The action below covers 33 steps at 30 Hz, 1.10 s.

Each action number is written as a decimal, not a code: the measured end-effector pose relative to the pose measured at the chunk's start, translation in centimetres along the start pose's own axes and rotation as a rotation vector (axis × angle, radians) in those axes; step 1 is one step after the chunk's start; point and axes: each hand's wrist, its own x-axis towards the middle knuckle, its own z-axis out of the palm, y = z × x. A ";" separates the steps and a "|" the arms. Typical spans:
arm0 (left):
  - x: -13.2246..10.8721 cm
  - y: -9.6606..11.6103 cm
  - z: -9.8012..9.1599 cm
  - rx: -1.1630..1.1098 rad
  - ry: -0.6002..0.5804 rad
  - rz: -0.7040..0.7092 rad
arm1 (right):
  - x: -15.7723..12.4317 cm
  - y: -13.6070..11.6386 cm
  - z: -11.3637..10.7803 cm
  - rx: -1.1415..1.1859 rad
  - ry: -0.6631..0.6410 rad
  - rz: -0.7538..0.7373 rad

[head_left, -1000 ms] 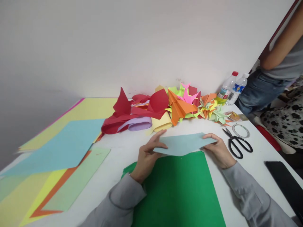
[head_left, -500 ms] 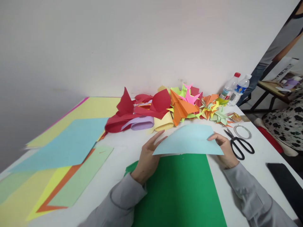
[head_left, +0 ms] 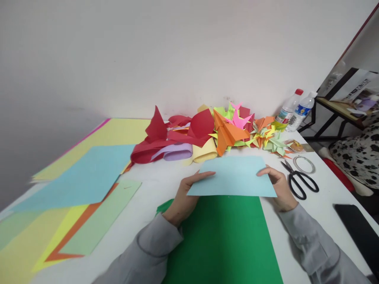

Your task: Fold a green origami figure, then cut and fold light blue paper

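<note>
Between my two hands is a light blue sheet of paper (head_left: 231, 179), held nearly flat above a green sheet (head_left: 222, 240). My left hand (head_left: 186, 195) grips its left edge, thumb on top and the other fingers hidden beneath. At the right edge my right hand (head_left: 280, 189) pinches the paper the same way, with the thumb over it. The green sheet lies on the white table, partly covered by my left forearm. Black-handled scissors (head_left: 299, 179) rest just right of my right hand, beside a roll of clear tape (head_left: 304, 164).
Coloured sheets (head_left: 79, 173) overlap on the left. Along the wall sit curled red paper pieces (head_left: 177, 136), an orange paper plane (head_left: 227, 134) and folded paper stars. Two bottles (head_left: 291, 110) stand at the back right. A black flat object (head_left: 357, 232) lies near the right edge.
My left thumb has come down onto the blue sheet, which now lies flatter and less bowed. My right hand keeps its hold. The person at the far right has left the view.
</note>
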 end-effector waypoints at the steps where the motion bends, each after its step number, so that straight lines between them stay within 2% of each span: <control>1: 0.0 0.0 -0.1 0.008 -0.004 0.009 | 0.0 0.0 0.0 -0.021 -0.019 0.006; 7: 0.3 -0.1 -0.5 0.069 -0.019 0.023 | -0.1 0.6 -0.3 -0.091 -0.093 -0.003; 13: 0.6 -0.5 -0.9 0.087 -0.058 0.006 | -0.1 0.5 -0.3 -0.097 -0.082 -0.008; 19: 0.4 0.0 -0.4 -0.024 -0.092 0.048 | 0.2 0.8 -0.6 -0.055 -0.054 0.008; 25: 0.4 -0.1 -0.6 0.051 -0.099 0.003 | 0.2 0.8 -0.7 -0.077 -0.069 0.060; 30: 0.5 0.5 0.1 0.054 -0.084 0.050 | 0.2 1.1 -0.7 -0.080 0.063 0.092; 33: 0.4 1.0 0.6 0.062 -0.068 0.071 | 0.3 1.4 -0.6 -0.021 0.077 0.091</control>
